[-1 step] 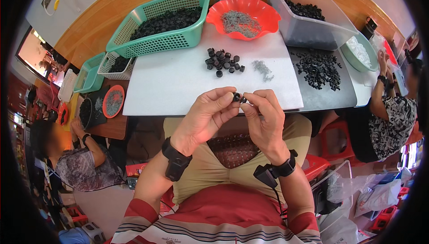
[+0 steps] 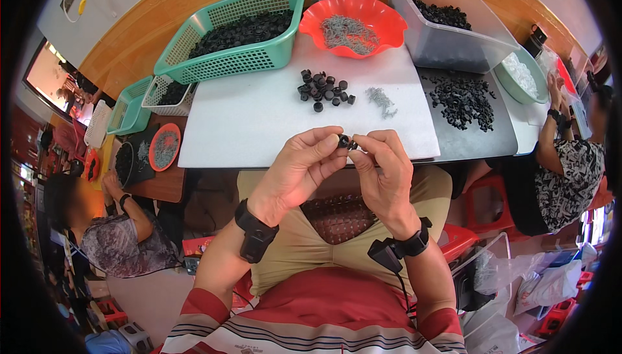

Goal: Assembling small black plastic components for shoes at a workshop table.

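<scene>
Just off the front edge of the white work mat (image 2: 246, 127), my two hands meet fingertip to fingertip. Between the thumb and forefinger of my left hand (image 2: 298, 169) is a black round plastic cap (image 2: 343, 140). My right hand (image 2: 387, 176) pinches a small black plastic piece (image 2: 353, 146) against the cap's right side; my fingers cover part of it. On the mat beyond lie a cluster of black caps (image 2: 321, 88) and, to its right, a little heap of small silvery metal parts (image 2: 381, 102).
Behind the mat stand a green basket (image 2: 285, 52) of black parts, a red scalloped bowl (image 2: 311, 23) of metal pieces and a clear bin (image 2: 447, 52). Small black pieces (image 2: 461, 102) cover a dark board at right. Other people sit at left (image 2: 123, 237) and right (image 2: 564, 179).
</scene>
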A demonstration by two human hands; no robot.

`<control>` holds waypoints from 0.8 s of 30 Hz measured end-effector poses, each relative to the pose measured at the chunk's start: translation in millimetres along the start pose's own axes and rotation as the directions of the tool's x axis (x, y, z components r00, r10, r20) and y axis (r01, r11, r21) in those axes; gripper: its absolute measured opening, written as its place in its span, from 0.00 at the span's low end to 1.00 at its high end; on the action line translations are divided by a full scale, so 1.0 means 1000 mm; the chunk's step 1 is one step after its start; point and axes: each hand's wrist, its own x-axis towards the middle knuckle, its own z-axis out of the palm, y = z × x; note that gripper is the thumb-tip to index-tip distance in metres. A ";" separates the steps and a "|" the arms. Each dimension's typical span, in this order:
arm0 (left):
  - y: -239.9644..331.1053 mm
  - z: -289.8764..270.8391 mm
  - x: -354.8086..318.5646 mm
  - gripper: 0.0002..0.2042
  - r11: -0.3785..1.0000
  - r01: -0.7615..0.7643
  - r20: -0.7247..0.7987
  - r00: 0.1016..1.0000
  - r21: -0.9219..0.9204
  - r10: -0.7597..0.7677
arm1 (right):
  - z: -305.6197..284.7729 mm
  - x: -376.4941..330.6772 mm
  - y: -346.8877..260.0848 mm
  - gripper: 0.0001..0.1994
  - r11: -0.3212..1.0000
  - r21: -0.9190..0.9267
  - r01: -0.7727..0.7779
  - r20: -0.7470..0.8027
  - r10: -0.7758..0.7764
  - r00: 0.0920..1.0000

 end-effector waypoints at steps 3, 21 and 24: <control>-0.001 0.002 -0.001 0.11 1.000 0.002 -0.012 1.000 0.024 -0.001 | -0.001 0.000 -0.002 0.11 1.000 -0.012 -0.009 0.014 0.009 1.000; -0.004 0.008 -0.008 0.10 0.988 -0.025 -0.037 0.999 0.149 0.031 | -0.006 -0.004 -0.002 0.13 0.995 0.081 -0.055 0.028 0.053 0.998; -0.004 0.011 -0.008 0.10 0.987 -0.023 -0.032 0.999 0.157 0.029 | -0.006 -0.005 0.001 0.12 0.998 0.057 -0.001 0.008 0.001 1.000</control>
